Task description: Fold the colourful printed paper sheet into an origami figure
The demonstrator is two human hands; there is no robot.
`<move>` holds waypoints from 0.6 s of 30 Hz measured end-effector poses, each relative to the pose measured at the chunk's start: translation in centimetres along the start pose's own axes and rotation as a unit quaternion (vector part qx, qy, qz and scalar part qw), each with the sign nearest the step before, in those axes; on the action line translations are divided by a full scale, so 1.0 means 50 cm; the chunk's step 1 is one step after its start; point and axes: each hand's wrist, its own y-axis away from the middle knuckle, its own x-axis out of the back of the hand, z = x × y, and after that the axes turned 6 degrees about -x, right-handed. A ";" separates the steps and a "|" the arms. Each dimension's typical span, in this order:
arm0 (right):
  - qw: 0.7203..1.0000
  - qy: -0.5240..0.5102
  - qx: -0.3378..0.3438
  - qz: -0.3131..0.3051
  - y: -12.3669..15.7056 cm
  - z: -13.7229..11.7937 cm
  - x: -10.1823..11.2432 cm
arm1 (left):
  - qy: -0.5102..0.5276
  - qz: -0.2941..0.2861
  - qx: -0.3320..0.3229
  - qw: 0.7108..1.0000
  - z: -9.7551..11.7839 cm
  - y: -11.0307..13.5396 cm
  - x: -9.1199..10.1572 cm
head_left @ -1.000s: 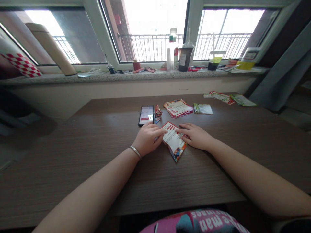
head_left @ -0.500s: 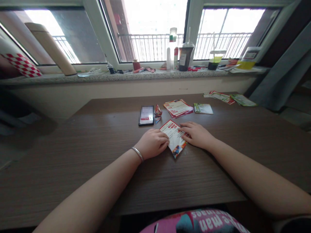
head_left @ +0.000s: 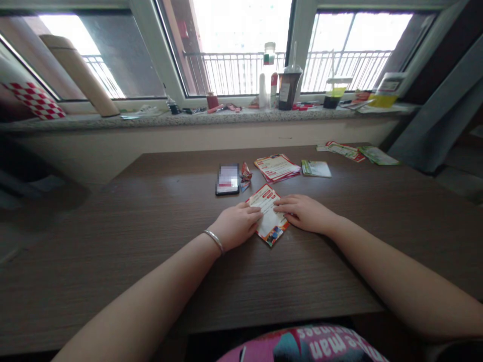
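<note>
A printed leaflet (head_left: 272, 216) with a red edge and a colourful corner lies on the table, turned cornerwise toward me. My left hand (head_left: 238, 224) rests over its left edge, fingers laid out across the paper. From the right, my right hand (head_left: 302, 213) reaches onto the opposite edge with its fingers stretched flat on the print. Neither hand lifts the sheet. Just beyond it sit a stack of similar leaflets (head_left: 277, 167) and a crumpled red wrapper (head_left: 246, 176).
Left of the wrapper lies a phone (head_left: 227, 179). A small pile of green-and-white cards (head_left: 316, 169) is right of the stack, with more leaflets (head_left: 345, 151) at the table's far right. Bottles and a dark drink cup (head_left: 289, 90) stand on the windowsill (head_left: 226, 116).
My right hand has slid slightly left and toward me, its fingers straighter on the leaflet. My left fingers have flattened too. The leaflet has shifted a little to the left.
</note>
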 end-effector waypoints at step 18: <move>0.998 -0.011 -0.019 -0.050 0.014 0.014 0.038 | -0.068 -0.124 0.111 0.984 -0.019 0.021 0.061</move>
